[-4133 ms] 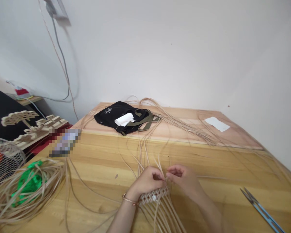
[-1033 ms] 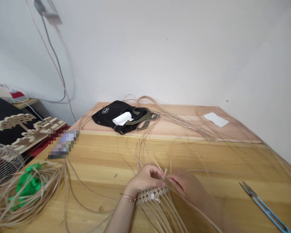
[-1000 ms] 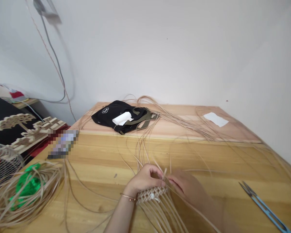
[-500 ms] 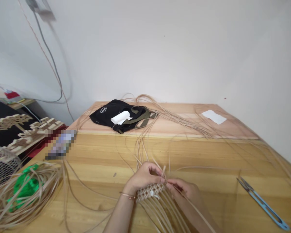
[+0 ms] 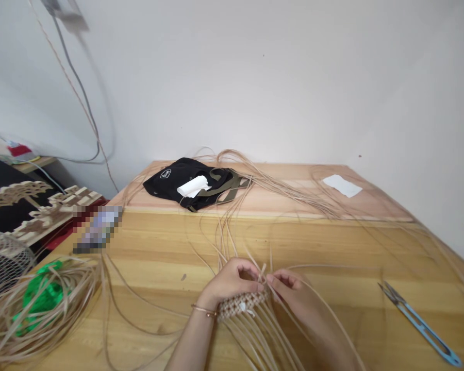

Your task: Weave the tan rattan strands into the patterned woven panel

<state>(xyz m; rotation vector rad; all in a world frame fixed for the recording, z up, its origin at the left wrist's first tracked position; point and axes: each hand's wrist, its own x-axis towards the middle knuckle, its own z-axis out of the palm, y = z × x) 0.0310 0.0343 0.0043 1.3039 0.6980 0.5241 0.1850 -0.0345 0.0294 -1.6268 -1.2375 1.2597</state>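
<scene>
A woven rattan band [image 5: 239, 306] lies at the front of the wooden table [image 5: 158, 247], with long cane strands [image 5: 261, 340] fanning out toward me and further strands rising beyond it. My left hand [image 5: 230, 283] grips the band's top edge, and a thin bracelet circles that wrist. Beside it, my right hand [image 5: 290, 291] pinches a cane strand at the weave, fingertips almost meeting the left hand. A long strand curves from the weave over my right hand. Part of the band is hidden under my fingers.
Blue-handled thread snips [image 5: 417, 324] lie at the right. A coiled rattan bundle [image 5: 50, 309] with green plastic sits at the left, near a wire fan guard [image 5: 3, 263]. A black bag [image 5: 185, 183], white paper [image 5: 342, 185] and a blurred object [image 5: 98, 229] lie further back.
My right hand has moved up and left, closer to my left hand, and a long strand now arcs over it. The view has shifted slightly.
</scene>
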